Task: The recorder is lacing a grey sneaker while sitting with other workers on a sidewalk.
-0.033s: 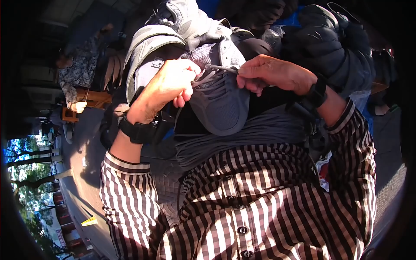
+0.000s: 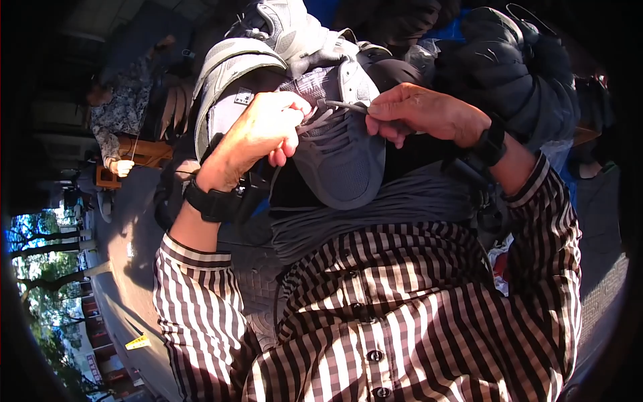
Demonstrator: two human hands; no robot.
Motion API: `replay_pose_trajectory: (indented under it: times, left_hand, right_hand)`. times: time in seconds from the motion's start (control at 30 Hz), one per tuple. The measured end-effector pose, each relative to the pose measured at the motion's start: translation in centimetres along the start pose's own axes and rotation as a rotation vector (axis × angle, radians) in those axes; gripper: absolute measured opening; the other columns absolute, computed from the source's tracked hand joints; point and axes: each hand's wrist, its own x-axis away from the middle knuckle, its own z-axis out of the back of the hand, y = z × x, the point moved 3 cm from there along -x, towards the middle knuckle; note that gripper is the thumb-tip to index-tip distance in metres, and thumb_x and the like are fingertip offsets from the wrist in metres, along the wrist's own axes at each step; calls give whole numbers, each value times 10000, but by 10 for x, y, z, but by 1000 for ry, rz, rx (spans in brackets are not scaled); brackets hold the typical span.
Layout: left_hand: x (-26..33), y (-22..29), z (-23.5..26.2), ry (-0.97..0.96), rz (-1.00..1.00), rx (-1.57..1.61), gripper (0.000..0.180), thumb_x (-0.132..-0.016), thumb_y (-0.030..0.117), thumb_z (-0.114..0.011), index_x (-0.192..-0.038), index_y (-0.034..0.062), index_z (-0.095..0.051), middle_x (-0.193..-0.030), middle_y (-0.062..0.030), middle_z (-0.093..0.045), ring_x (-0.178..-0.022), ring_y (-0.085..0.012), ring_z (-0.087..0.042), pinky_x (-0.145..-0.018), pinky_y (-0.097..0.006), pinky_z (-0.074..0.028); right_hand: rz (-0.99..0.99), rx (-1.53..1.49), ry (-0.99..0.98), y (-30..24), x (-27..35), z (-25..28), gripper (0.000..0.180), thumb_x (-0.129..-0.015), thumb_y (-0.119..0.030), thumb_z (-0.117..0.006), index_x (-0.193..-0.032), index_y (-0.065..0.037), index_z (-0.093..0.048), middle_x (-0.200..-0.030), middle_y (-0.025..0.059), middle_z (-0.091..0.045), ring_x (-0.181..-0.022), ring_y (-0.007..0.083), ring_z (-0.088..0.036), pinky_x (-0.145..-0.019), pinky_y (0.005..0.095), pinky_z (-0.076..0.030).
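A grey sneaker (image 2: 343, 175) lies in front of me, its toe pointing toward my body and laces crossing part of its upper. My right hand (image 2: 425, 114) pinches a grey shoelace (image 2: 345, 105) between thumb and fingers, drawn taut from the sneaker's eyelets. On the sneaker's left side, my left hand (image 2: 262, 128) is closed with its fingertips at the eyelet edge; the exact grip is partly hidden. Across my lap rests a thick bundle of grey shoelaces (image 2: 388, 199). More pale grey shoes (image 2: 284, 27) are heaped just beyond the sneaker.
Dark bundled piles (image 2: 509, 74) stand at the far right, with clear plastic (image 2: 422, 57) beside them. To the left sits another person in a patterned sleeve (image 2: 124, 110), near an orange-brown wooden stool (image 2: 151, 154). Paved ground (image 2: 137, 221) stretches along the left, with a yellow sign (image 2: 138, 342).
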Motion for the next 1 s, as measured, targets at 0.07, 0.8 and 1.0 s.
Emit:
replay_pose_trajectory:
  times: [0.07,0.8,1.0]
  left_hand:
    - [-1,2,-2,18,31,-12,177,-924,165,-506,-936,18,-603,-541,-25,-536,-389,-80,-463,-373,-201,-371]
    - [-3,4,-4,9,64,-14,205,-903,206,-518,-797,39,-569,-585,-40,-559,-410,-64,-493,-370,-190,-361]
    - [-10,-5,-11,377,-474,-641,91,-777,81,-598,-816,19,-544,-719,-210,-612,-702,-436,-590,-663,-483,-484]
  right_hand:
    - [58,-3,17,-2,0,3,263,-937,-254,-585,-878,-13,-671,-652,-3,-581,-571,81,-548,-558,219,-476]
    - [-102,-271,90,-2,-1,-7,229,-911,-227,-643,-793,-31,-628,-595,-19,-532,-462,39,-422,-416,197,-328]
    - [845,1539,657,-40,1,4,174,-725,-127,-685,-867,-57,-613,-737,74,-613,-676,238,-637,-577,330,-505]
